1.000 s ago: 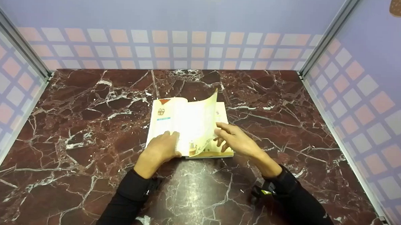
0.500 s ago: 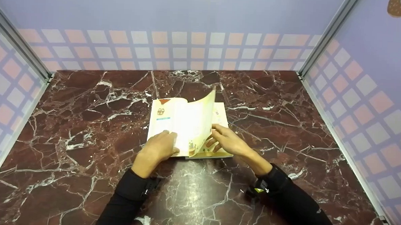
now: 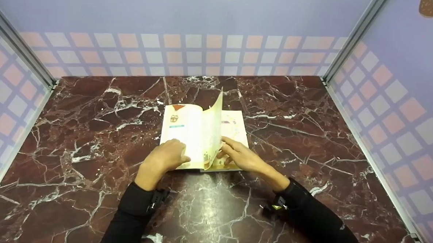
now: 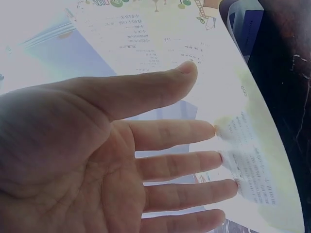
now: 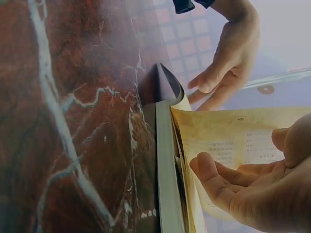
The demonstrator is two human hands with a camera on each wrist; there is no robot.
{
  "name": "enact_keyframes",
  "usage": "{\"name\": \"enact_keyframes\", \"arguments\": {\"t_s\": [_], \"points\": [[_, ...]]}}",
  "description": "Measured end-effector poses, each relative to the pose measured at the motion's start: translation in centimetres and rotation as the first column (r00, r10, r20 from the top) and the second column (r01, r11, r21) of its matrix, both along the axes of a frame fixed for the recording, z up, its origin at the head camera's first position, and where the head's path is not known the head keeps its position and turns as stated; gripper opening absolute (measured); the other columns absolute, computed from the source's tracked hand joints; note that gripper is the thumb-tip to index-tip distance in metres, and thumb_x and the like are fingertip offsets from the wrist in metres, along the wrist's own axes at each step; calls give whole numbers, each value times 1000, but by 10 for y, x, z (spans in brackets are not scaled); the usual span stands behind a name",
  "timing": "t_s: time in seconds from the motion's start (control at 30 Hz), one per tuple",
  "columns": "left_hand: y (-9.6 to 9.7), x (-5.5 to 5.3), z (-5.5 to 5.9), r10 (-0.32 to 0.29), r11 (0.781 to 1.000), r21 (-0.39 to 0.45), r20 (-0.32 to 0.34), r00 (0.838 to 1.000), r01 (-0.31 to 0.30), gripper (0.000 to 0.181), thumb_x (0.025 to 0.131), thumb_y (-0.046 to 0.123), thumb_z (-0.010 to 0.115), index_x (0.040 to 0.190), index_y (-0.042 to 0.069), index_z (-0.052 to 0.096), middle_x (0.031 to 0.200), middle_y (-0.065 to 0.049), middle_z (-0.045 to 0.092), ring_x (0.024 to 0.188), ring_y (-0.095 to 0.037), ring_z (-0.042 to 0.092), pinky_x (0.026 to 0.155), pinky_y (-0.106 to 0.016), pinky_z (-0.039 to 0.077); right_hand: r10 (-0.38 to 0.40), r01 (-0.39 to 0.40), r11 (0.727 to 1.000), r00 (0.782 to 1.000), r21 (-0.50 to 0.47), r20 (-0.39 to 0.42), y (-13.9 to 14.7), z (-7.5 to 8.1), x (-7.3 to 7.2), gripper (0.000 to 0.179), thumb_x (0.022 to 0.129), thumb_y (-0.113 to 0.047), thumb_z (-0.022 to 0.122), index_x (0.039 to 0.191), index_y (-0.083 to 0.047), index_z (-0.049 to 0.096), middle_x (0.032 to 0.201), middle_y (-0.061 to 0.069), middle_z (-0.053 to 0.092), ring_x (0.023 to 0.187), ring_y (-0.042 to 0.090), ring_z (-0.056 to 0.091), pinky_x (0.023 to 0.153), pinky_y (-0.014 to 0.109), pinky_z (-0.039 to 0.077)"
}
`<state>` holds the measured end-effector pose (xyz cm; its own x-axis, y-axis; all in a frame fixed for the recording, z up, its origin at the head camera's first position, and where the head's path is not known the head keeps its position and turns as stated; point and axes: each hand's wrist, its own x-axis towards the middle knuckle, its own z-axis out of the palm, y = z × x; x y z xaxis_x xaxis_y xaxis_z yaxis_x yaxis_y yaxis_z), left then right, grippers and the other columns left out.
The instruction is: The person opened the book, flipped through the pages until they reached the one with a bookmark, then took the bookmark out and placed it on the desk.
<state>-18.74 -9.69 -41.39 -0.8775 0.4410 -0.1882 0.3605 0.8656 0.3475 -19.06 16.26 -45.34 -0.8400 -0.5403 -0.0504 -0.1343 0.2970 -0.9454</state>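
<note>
A thin paperback book (image 3: 235, 126) lies open in the middle of the dark red marble table (image 3: 83, 156). My left hand (image 3: 163, 158) rests flat on the lower part of the left page (image 3: 181, 122), fingers straight (image 4: 184, 165). My right hand (image 3: 239, 157) touches the underside of one yellowish page (image 3: 212, 130), which stands nearly upright above the spine. In the right wrist view the right hand's fingers (image 5: 214, 179) and thumb lie loosely against the same side of that page (image 5: 228, 133), beside the book's edge (image 5: 165, 174); the left hand (image 5: 228, 58) shows beyond.
Lilac panels with a pink-and-white check band (image 3: 205, 51) wall in the table at the back, left and right, with metal posts in the corners (image 3: 346, 46). Bare marble (image 3: 311, 114) surrounds the book on all sides. Black sleeves (image 3: 314, 224) reach in from the near edge.
The right hand has moved left and pushed the lifted page from a rightward lean to almost upright. The left hand has slid slightly left while staying on the left page.
</note>
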Motion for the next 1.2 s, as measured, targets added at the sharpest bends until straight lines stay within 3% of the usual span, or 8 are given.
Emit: {"name": "enact_keyframes", "arguments": {"t_s": [0.2,0.4,0.5,0.73,0.87,1.03,1.2], "points": [[-1,2,5,25,1000,-14,2,1000,-25,32,94,22,73,74,6,54,90,-16,61,88,-35,61,85,-52,54,42,-36,998,995,59,-88,-2,-2,3,50,113,-16,39,158,3,33,130,30,63,102,41,68,81,48,60],[0,4,12,13,999,-34,-6,1000,-13,29,95,23,72,76,4,61,89,-17,63,86,-34,63,84,-51,56,88,-77,993,987,85,-137,-4,-4,5,52,112,-19,43,160,-2,33,147,28,52,126,37,61,107,44,49],[-1,6,15,4,999,-32,-21,1000,-4,30,95,22,72,74,5,60,86,-16,63,84,-34,63,82,-51,56,110,-96,991,981,96,-160,-5,-5,6,52,112,-21,44,160,-5,34,153,25,47,134,35,55,114,43,42],[-5,11,25,39,999,24,-24,999,-38,32,93,20,74,71,7,56,78,-10,60,74,-30,60,74,-49,54,143,-113,983,964,145,-225,-6,-7,6,49,112,-23,43,159,-9,39,160,13,41,140,33,49,118,46,36],[-7,15,31,67,997,38,-1,998,-67,27,93,19,75,78,5,58,84,-12,61,80,-31,61,79,-50,54,162,-126,979,959,161,-235,-6,-8,7,49,112,-23,43,158,-9,40,162,10,38,149,30,36,123,45,26],[-9,18,39,104,993,53,6,995,-104,19,93,17,76,90,2,65,93,-15,64,86,-32,63,83,-51,55,180,-150,978,957,143,-228,-8,-10,9,49,111,-21,44,158,-8,41,161,13,40,145,31,42,121,44,31],[-11,21,43,101,993,60,-44,994,-98,11,95,10,71,96,1,67,99,-18,66,89,-34,64,83,-51,57,213,-184,974,943,131,-255,-11,-11,10,47,110,-17,46,156,-4,43,158,17,44,144,31,44,121,42,31]]}}
